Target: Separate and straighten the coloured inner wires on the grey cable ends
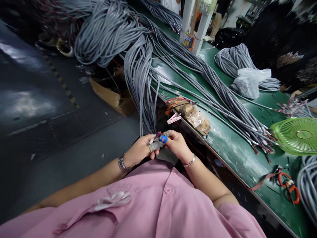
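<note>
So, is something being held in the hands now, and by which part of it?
Yes. The left hand holds a cable by its end, where coloured wires show; whether the right hand pinches those wires cannot be told.

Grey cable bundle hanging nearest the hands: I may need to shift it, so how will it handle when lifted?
The bundle is probably floppy, since it hangs in loose curves off the green table. Likely heavy overall, given its many strands.
</note>
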A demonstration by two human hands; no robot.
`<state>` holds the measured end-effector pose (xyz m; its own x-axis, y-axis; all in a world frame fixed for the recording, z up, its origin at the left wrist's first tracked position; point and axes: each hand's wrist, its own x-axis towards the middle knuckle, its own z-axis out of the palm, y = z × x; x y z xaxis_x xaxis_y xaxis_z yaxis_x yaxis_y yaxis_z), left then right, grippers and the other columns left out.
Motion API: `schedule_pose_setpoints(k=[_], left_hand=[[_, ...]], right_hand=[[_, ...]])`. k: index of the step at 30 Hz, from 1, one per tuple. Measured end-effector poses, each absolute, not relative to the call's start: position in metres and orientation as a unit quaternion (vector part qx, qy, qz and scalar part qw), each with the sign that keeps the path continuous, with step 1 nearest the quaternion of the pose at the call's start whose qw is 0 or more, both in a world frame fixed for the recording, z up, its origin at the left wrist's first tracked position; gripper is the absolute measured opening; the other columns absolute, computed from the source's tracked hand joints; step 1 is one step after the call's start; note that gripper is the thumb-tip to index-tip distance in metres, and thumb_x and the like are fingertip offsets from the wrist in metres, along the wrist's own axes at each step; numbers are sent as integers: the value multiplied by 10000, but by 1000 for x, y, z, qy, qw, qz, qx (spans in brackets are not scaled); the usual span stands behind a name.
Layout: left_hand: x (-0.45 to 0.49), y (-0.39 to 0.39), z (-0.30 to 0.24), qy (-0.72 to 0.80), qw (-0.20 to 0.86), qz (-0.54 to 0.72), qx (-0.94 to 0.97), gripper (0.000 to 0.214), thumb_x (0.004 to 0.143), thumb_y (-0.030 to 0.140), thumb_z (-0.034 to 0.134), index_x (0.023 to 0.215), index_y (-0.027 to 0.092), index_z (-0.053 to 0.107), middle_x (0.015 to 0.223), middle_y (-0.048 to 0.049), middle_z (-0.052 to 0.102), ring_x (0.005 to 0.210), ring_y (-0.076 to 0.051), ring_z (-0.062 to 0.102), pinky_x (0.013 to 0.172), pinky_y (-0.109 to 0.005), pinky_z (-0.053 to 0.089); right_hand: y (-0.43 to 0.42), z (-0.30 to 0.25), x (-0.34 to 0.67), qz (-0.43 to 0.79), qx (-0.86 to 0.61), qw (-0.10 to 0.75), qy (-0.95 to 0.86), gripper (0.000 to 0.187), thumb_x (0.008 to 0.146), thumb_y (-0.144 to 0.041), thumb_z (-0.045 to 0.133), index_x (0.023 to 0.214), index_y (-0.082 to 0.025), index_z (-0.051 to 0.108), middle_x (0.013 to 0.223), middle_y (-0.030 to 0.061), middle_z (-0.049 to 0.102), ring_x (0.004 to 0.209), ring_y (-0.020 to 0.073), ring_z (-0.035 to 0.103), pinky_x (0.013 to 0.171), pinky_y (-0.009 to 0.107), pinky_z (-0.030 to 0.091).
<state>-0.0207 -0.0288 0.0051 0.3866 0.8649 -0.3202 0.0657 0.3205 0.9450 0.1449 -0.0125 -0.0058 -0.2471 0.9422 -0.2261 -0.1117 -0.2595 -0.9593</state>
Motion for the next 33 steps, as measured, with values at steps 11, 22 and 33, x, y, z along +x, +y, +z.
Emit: schedule_pose_setpoints(k=[11,22,33], left_hand=[[-19,-23,-11,455,692,449,335,167,735,261,656,784,155,537,601,14,623,393,-58,491,335,-149,249],[-18,-22,2,456,732,323,390,162,709,263,664,767,157,555,485,40,556,334,-51,429,332,-150,248],[-25,-18,9,466,694,437,332,165,718,276,659,779,151,572,565,16,614,352,-57,457,317,-154,240]], right_hand=[[-22,-11,142,637,-452,468,-413,246,684,-355,740,740,-169,589,544,-60,501,463,63,414,449,203,358],[-12,-2,144,608,-447,448,-480,287,687,-397,751,774,-172,596,637,-32,559,513,79,441,480,220,358],[-21,7,144,624,-442,431,-480,323,684,-431,750,728,-172,562,595,-58,474,512,70,374,481,217,317]])
